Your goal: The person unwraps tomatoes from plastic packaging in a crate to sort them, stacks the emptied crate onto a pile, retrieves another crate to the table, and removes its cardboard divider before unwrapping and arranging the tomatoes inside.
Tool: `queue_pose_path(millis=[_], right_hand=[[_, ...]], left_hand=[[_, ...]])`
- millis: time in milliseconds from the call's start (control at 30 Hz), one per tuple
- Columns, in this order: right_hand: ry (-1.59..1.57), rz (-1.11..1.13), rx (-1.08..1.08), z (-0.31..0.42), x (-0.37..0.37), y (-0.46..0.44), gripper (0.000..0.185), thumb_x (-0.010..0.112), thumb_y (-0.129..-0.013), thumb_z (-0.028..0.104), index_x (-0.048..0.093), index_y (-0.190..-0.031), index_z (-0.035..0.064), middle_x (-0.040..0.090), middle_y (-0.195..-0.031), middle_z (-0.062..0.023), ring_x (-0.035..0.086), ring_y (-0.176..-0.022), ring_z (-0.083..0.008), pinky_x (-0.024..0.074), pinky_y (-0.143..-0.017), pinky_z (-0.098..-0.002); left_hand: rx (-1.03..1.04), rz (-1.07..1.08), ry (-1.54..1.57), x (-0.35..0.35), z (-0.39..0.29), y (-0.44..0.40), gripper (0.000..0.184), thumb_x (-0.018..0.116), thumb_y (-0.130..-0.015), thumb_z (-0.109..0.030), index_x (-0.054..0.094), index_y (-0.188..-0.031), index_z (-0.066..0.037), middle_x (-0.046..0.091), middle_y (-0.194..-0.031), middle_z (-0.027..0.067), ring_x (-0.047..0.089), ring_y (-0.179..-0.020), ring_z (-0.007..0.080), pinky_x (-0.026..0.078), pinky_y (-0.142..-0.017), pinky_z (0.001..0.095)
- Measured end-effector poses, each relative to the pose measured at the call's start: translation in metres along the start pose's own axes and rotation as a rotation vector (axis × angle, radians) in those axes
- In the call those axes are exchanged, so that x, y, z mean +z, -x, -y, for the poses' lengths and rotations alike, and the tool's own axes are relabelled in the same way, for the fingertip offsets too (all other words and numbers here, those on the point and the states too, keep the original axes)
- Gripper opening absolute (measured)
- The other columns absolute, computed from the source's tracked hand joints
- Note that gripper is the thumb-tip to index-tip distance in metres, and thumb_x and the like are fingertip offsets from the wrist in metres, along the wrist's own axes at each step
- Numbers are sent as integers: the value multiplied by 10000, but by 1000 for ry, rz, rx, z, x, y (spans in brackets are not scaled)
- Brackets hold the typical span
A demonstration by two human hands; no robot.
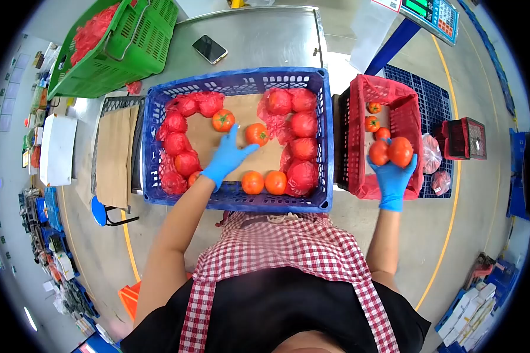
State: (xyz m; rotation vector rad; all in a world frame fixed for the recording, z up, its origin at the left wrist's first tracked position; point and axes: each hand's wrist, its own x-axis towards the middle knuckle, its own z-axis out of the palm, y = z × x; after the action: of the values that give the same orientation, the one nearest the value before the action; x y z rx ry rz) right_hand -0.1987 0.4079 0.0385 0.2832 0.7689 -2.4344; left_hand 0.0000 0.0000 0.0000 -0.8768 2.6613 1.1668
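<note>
1. Step in hand, as judged: handling of loose tomatoes, with the person's two hands working at separate crates.
2. Right hand (390, 179), gloved: over the near part of the red crate (407, 115), holding two bare tomatoes side by side, the left tomato (378, 153) and the right tomato (400, 152). The grip is filled by the pair, the fingers partly hidden.
3. Left hand (225, 160), gloved: above the middle of the blue crate (238, 204), fingers spread wide, enclosing nothing. Its fingertips lie close to the far tomato (223, 120) and the inner tomato (256, 134); contact cannot be told.
4. Blue crate contents: brown paper (209, 141) beneath; red-wrapped tomatoes (304, 125) along the left and right sides; two bare near tomatoes (264, 182), side by side, toward the near wall.
5. Red crate contents: further loose tomatoes (371, 123), beyond the right hand and toward the left wall.
6. Demands on movement, as judged: the right hand calls for a level, cupped hold, lest either fruit roll out, and a lift above the crate wall if moved across. The left hand calls for light fingertip contact, avoiding bruised skin or snagged wrapping.
</note>
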Motion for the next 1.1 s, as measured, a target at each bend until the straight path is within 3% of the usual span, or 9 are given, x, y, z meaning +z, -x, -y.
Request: queue_pose_path(millis=[200, 300, 367, 433, 533, 700, 767, 933, 1100], right_hand=[[582, -738, 227, 2, -98, -22, 837, 641, -613, 694, 498, -1274, 201, 426, -1295, -67, 387, -1168, -330, 309, -915, -625], [638, -804, 191, -3, -159, -37, 556, 667, -720, 493, 564, -1160, 168, 456, -1260, -64, 413, -1130, -286, 355, -906, -539], [564, -613, 58, 0, -137, -36, 366, 629, -795, 384, 600, -1075, 151, 539, -1168, -47, 492, -1052, -231, 391, -891, -434], [655, -513, -212, -12, -55, -23, 305, 581, -846, 226, 609, -1110, 75, 630, -1017, -26, 579, -891, -150, 412, -851, -295], [968, -135, -388, -56, 91, 9, 315, 600, -841, 168, 617, -1132, 48, 634, -1027, -43, 584, -884, -159, 445, -810, -290], [1874, 1078, -325, -158, 155, 12, 379, 634, -756, 129, 605, -1133, 103, 613, -960, -148, 610, -891, -298, 479, -768, -397], [2360, 1254, -129, -200, 135, 16, 335, 619, -746, 136, 602, -1079, 104, 608, -953, -161, 615, -864, -341, 484, -744, -442], [2453, 1257, 102, -229, 113, -6, 350, 647, -699, 164, 600, -1039, 92, 619, -1004, -174, 628, -870, -348, 497, -736, -437], [2099, 1120, 154, -186, 159, -4, 473, 650, -729, 212, 564, -1176, 80, 600, -1089, -161, 607, -990, -305, 501, -787, -402]], left_hand=[[76, -146, 161, 42, -37, -18, 728, 652, -805, -439, 344, -1363, -86, 472, -1258, 222, 530, -1071, 407, 459, -899, 449], [-37, -31, 598, 43, -24, -36, 626, 631, -822, -415, 410, -1305, -83, 506, -1231, 182, 558, -1030, 373, 480, -870, 466], [-282, 244, 1290, 12, -13, -33, 598, 628, -821, -413, 429, -1283, -91, 521, -1222, 162, 566, -1020, 358, 484, -868, 482], [-307, 385, 1499, -16, -2, -25, 591, 600, -833, -437, 444, -1269, -70, 523, -1224, 158, 575, -1031, 334, 501, -853, 466], [-423, 572, 1694, -65, -19, 4, 542, 586, -846, -448, 509, -1206, -49, 550, -1193, 180, 558, -1085, 306, 519, -836, 435], [-68, 634, 793, -42, 31, -6, 462, 643, -805, -421, 603, -1056, -35, 636, -1035, 125, 601, -1012, 272, 506, -814, 383], [95, 725, 349, -34, 34, -5, 454, 664, -776, -416, 620, -1026, -40, 657, -985, 100, 624, -951, 258, 498, -804, 376], [125, 746, -432, -14, -33, 28, 578, 698, -694, -477, 617, -1097, -69, 656, -1047, 125, 627, -953, 265, 464, -857, 374], [167, 869, -411, -2, -21, 11, 684, 669, -707, -536, 578, -1201, -72, 618, -1145, 156, 603, -1020, 259, 454, -870, 354]])
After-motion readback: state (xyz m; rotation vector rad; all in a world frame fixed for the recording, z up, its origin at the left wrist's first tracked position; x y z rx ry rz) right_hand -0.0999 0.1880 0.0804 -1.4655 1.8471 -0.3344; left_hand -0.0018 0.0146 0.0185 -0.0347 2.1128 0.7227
